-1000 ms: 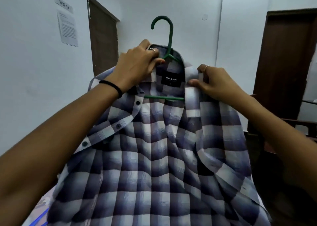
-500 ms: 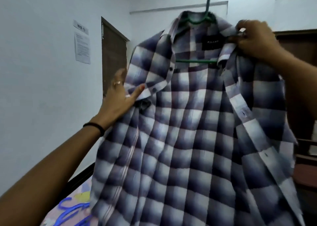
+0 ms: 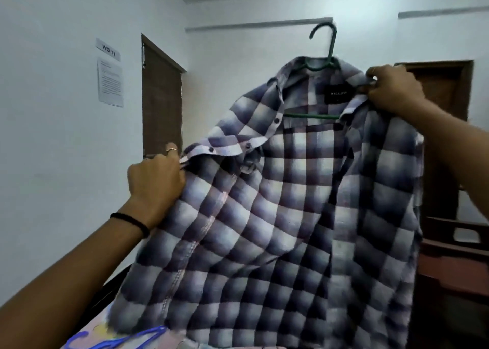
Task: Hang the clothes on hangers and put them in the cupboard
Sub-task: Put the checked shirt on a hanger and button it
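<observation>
Here, shirt: a blue, grey and white checked shirt (image 3: 277, 216) is held up in the air in front of the person, open at the front, with a dark label inside the neck.
Hanger: a green hanger (image 3: 326, 57) sits inside the shirt's collar; its hook stands up above the neckline and its lower bar shows across the open neck.
Right hand: the right hand (image 3: 391, 89) is up at the shoulder on the person's right, fingers curled and pinching the collar edge; whether it also grips the hanger arm under the cloth, I cannot tell.
Left hand: the left hand (image 3: 156, 179) is lower and out to the side, fingers closed round the buttoned front edge, pulling that flap outward; it wears a ring, and a black band is on the wrist.
Below: a blue hanger (image 3: 116, 339) lies on a patterned surface just under the shirt's hem.
Left wall: a white wall carries a printed sheet (image 3: 110, 82) with a small sign above it, beside a brown door (image 3: 161, 105).
Right side: a second dark wooden door (image 3: 447, 89) stands behind the right hand, with dark wooden furniture (image 3: 455, 256) lower down.
</observation>
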Motion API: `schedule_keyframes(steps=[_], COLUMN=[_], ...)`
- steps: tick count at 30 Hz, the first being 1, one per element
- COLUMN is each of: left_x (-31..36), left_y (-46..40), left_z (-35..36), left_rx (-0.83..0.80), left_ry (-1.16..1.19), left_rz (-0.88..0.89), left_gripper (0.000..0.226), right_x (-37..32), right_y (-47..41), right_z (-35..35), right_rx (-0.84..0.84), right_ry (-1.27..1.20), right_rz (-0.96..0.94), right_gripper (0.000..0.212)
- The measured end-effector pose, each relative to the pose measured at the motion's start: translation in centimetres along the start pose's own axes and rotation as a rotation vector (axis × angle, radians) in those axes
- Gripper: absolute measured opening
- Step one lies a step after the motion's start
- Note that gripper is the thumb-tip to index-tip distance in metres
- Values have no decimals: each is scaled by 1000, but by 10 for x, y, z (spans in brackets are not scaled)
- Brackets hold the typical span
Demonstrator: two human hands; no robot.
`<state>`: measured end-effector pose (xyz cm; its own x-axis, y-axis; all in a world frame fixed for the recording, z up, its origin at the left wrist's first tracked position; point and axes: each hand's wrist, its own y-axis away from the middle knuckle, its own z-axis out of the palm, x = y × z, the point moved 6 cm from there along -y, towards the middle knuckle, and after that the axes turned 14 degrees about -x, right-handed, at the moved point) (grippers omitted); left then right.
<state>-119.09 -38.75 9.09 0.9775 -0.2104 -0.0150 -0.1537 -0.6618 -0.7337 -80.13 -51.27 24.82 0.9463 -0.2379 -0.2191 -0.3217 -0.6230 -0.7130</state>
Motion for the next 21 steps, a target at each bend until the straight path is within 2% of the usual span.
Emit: schedule_keyframes(steps=[2,4,6,7,10,11,16,19,21], left_x=[25,63,94,101,94,88,70,84,95], left_y=[21,50,76,80,66,55,12,15,22], left_z=[-9,-1,6,4,1,8,72,98,107], left_rx=[21,-120,-298,-278,36,40,-402,-593,-609], left_ry=[-9,85,289,369,380,409,612,573,528], left_rz=[152,433,585,584,495,434,129,119,126], left_gripper=[28,26,23,22,29,34,67,76,73], right_x=[5,5,3,3,1,2,-3,-12,-18], right_y=[-1,0,0,0,1,0,-3,-4,-4], right_z=[14,24,30,31,30,28,15,10,8], right_rx=[-8,-1,19,27,45,47,29,32,38], right_ry=[-26,-57,-78,-86,-86,-87,-65,-56,-56], right_rz=[38,60,69,67,52,44,-19,-37,-53], right_gripper=[26,26,25,24,26,26,24,25,24])
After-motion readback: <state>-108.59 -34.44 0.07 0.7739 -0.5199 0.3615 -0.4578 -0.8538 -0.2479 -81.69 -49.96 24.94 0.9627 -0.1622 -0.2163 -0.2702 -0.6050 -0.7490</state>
